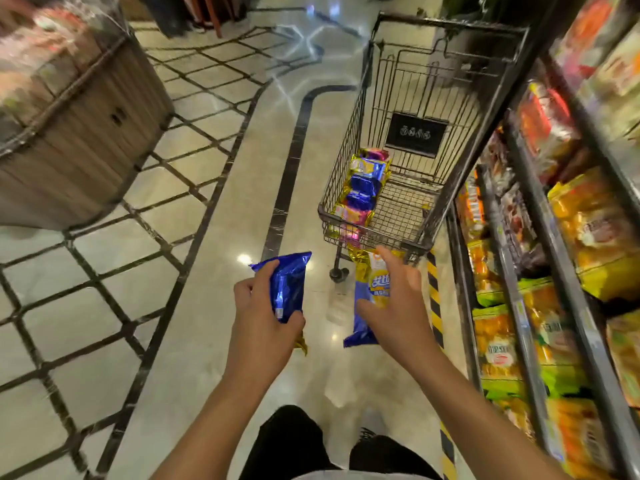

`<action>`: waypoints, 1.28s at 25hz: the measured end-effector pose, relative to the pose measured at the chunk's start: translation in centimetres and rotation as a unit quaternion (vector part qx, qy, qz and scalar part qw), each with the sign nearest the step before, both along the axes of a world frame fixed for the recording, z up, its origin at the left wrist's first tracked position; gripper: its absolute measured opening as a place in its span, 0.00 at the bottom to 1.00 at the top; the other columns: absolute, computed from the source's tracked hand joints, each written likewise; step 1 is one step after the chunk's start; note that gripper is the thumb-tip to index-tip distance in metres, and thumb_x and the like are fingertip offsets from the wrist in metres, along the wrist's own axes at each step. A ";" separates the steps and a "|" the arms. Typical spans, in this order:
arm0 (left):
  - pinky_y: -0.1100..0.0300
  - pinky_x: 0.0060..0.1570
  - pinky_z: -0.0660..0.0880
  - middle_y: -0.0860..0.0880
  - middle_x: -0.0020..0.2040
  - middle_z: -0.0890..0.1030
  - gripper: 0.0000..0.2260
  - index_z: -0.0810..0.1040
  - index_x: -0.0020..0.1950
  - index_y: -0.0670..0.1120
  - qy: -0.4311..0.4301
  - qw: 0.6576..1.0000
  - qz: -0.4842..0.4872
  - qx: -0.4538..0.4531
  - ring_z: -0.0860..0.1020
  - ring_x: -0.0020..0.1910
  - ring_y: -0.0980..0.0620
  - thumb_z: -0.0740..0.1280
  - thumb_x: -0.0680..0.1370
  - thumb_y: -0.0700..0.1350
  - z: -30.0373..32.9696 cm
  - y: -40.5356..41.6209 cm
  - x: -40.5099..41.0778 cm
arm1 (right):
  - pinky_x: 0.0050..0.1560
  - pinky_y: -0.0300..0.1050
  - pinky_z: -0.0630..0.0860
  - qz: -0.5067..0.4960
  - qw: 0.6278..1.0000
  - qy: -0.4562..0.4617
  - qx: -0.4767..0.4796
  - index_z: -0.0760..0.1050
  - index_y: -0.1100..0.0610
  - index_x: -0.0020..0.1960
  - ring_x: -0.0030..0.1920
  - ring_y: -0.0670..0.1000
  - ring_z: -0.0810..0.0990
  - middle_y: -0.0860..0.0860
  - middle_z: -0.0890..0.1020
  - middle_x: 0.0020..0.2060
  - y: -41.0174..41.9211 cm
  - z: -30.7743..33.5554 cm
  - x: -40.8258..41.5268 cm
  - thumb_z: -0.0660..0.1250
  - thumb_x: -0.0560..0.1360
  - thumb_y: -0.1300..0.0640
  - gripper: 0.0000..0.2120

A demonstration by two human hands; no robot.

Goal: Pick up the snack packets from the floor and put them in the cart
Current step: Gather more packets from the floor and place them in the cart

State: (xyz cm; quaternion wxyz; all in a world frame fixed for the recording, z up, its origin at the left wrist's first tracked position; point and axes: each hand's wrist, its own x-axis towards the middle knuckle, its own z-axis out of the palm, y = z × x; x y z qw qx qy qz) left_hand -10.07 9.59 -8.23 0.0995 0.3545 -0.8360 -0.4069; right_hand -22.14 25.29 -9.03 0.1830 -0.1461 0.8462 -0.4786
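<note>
Polished floor (214, 271) lay below both hands, the cart (377, 216) just ahead. Left hand (263, 313) gripped a light, crinkly blue packet (289, 285) mid-body; the right hand (398, 306), fingers spread, was at a slippery yellow-blue packet (369, 299), grip unclear.

I have the cart (408, 140) ahead and right of centre, standing on the floor (221, 258). Packets (363, 188) lie stacked in the cart along its left side. Shelves (554, 237) run down the right edge, just beside the cart. A counter (79, 126) stands far left, well apart from the cart. My left hand (263, 317) is in front of me, left of the cart's near end, with a packet (289, 285) in its grip. My right hand (398, 299) is to its right, just below the cart's near rim, over a second packet (369, 299). Whether the fingers touch it I cannot tell.
</note>
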 end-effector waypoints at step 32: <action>0.82 0.37 0.69 0.56 0.67 0.62 0.38 0.57 0.78 0.59 -0.004 0.997 0.030 0.075 0.67 0.49 0.79 0.73 0.75 0.40 -2.9 -43.2 -14.8 | 0.41 0.18 0.66 0.053 0.997 -0.020 0.061 0.60 0.43 0.76 0.49 0.35 0.71 0.49 0.65 0.62 -43.3 -1.3 -15.8 0.71 0.73 0.63 0.38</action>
